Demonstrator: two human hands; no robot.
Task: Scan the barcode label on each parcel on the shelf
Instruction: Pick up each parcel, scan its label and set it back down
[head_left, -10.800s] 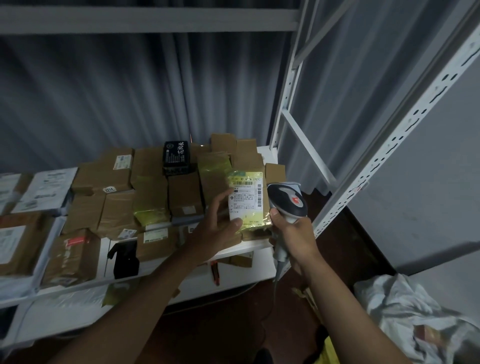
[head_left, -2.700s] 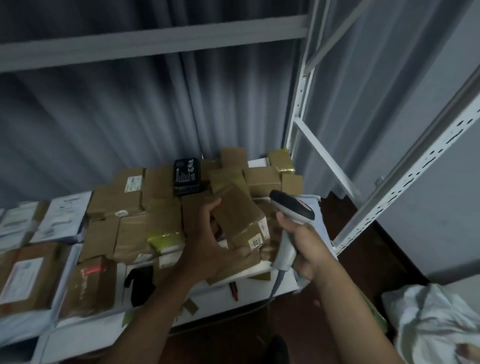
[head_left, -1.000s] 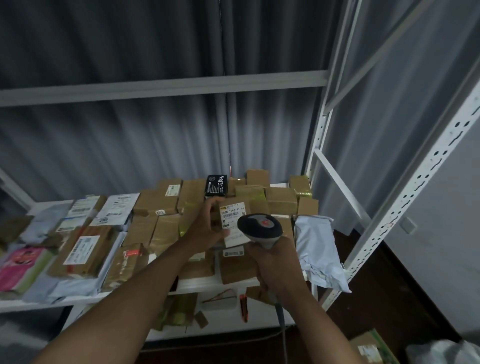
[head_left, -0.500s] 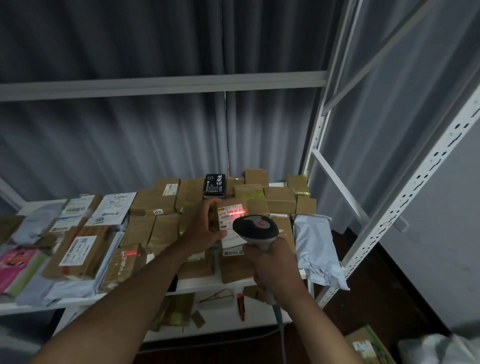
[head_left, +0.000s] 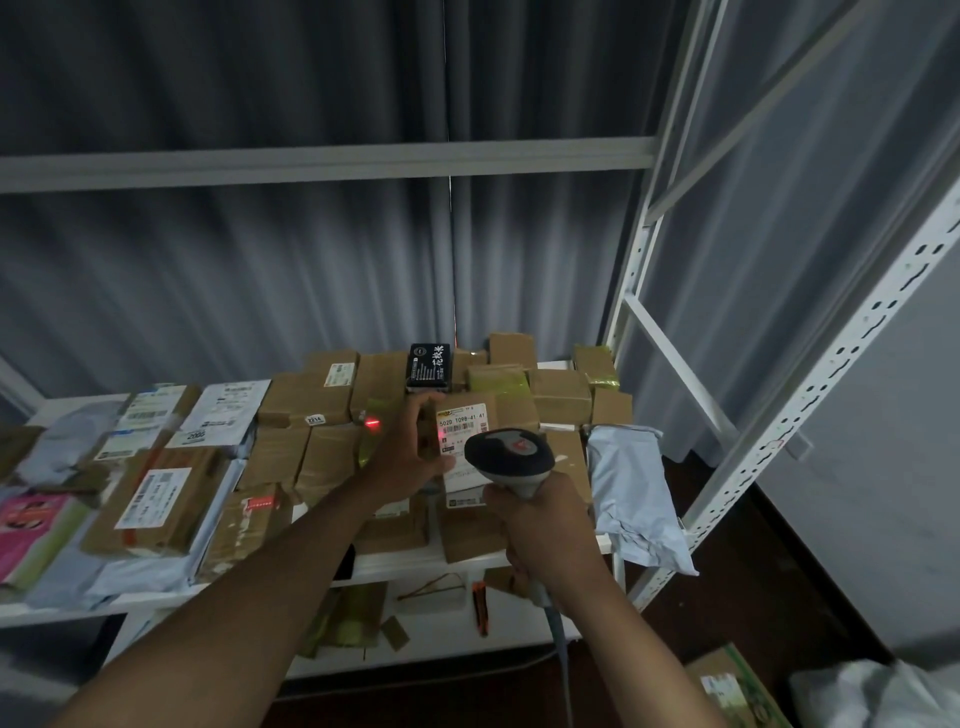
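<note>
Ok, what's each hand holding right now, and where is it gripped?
Left hand grips the brown cardboard parcel with the white label by its left edge. Right hand grips the grey handheld barcode scanner by its handle.

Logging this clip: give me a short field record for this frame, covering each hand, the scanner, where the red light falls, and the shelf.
left hand: grips labelled parcel, label facing camera
right hand: grips scanner by handle
scanner: head in front of parcel's lower label
red light: on taped box left of the held parcel
shelf: white, crowded with cardboard boxes and mailers
</note>
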